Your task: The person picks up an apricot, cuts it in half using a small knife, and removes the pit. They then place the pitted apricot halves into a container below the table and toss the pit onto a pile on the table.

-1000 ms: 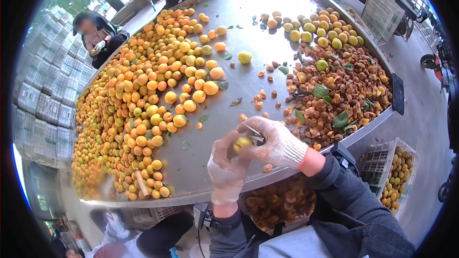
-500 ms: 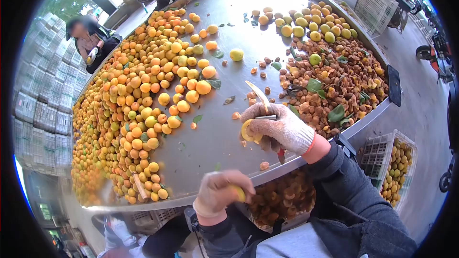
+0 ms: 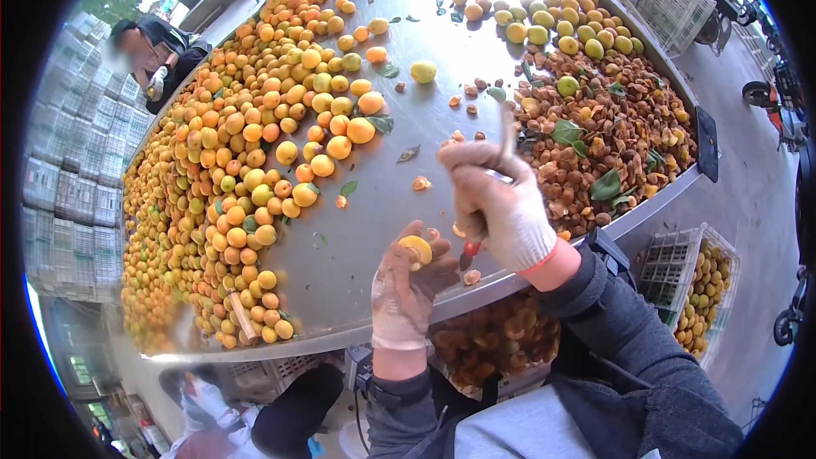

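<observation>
My left hand (image 3: 403, 285), gloved, holds a yellow-orange fruit piece (image 3: 416, 250) between thumb and fingers near the table's front edge. Just right of it, my right hand (image 3: 501, 208), also gloved, is closed around a tool (image 3: 470, 255) with a red part showing below the fist. A pale, blurred curved piece (image 3: 508, 129) sticks up above the right fist. Whole orange fruits (image 3: 255, 153) are heaped at left. Brown pits and scraps (image 3: 595, 144) lie at right, with green leaves among them.
A crate of cut fruit (image 3: 497, 344) sits below the metal table's edge (image 3: 340, 338). Another fruit crate (image 3: 671, 276) stands at lower right. A dark flat device (image 3: 706, 144) lies on the right rim. Co-workers (image 3: 157, 55) are at upper left, top and lower left.
My left hand has risen and turned upright, now with a fruit piece at its fingertips. My right hand has rotated, swinging the curved piece from pointing left to pointing up.
</observation>
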### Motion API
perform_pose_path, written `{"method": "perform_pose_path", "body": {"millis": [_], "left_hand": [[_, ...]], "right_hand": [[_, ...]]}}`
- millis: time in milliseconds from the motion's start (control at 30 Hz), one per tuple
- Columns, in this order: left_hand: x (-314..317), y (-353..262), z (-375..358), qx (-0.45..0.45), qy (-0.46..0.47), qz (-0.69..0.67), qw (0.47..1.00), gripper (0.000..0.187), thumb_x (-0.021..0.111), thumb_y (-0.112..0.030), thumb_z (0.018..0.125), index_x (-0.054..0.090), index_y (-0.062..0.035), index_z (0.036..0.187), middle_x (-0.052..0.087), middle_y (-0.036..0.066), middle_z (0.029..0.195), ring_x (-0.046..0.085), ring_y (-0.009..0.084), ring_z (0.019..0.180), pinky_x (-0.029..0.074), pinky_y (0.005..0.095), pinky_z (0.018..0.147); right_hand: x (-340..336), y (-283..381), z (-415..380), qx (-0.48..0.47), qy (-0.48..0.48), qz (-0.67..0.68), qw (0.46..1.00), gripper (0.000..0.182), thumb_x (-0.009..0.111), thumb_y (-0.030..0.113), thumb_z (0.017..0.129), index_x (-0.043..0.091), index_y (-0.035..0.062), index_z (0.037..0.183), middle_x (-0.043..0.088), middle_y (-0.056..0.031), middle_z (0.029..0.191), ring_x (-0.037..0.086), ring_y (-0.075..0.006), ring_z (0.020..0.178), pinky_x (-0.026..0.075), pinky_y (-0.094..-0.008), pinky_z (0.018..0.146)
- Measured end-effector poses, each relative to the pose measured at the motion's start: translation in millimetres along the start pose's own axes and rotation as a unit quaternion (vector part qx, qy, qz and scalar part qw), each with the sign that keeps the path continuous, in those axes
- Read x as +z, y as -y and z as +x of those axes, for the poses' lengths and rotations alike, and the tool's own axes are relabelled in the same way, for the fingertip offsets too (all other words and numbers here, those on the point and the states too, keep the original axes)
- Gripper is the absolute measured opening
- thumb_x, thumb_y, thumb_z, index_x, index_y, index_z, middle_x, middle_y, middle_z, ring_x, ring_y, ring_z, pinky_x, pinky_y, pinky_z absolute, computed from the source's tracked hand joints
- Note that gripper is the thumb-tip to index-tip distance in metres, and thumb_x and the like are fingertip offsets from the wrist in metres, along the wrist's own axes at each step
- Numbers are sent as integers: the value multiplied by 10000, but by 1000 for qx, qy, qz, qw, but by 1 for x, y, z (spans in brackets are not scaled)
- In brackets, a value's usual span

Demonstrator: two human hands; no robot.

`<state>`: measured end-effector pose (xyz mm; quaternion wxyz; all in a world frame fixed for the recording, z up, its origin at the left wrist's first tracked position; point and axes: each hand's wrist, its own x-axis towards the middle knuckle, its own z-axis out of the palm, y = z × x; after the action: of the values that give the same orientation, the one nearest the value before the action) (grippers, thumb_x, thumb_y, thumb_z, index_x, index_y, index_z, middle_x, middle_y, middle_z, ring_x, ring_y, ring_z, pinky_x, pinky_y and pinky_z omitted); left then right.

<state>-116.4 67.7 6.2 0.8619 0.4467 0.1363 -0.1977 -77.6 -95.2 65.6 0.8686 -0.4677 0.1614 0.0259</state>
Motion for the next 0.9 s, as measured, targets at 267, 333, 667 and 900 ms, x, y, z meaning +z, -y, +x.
{"method": "perform_pose_path", "body": {"millis": [267,333,667,900], "left_hand": [[26,8,-1,-52,-11,70,996,638,408,-568,962,491,-8,1257,594,113,795,615,223,613,503,316,517],[26,12,-1,-34,-6,104,994,623,418,-561,963,513,-3,1224,596,115,758,596,209,573,481,296,483],[36,31,5,83,-83,167,979,345,469,-329,994,593,-8,1013,571,26,702,529,75,501,389,201,393],[40,23,8,37,-136,143,980,464,467,-472,960,590,-42,1083,512,22,610,457,103,442,336,235,385]], "right_hand": [[0,-1,-4,-147,-20,114,982,204,500,-29,863,632,-3,1015,404,17,541,341,-79,386,258,-227,360],[0,-1,-8,-149,-24,104,983,200,496,-31,864,636,-7,1004,449,6,548,357,-77,389,267,-230,362],[-2,-6,-7,-347,106,-192,912,213,581,-65,804,691,26,963,672,-51,830,639,-124,770,513,-275,687],[-10,-22,26,-83,-16,247,965,148,556,17,851,640,42,969,489,-6,618,398,-82,423,288,-227,368]]}}
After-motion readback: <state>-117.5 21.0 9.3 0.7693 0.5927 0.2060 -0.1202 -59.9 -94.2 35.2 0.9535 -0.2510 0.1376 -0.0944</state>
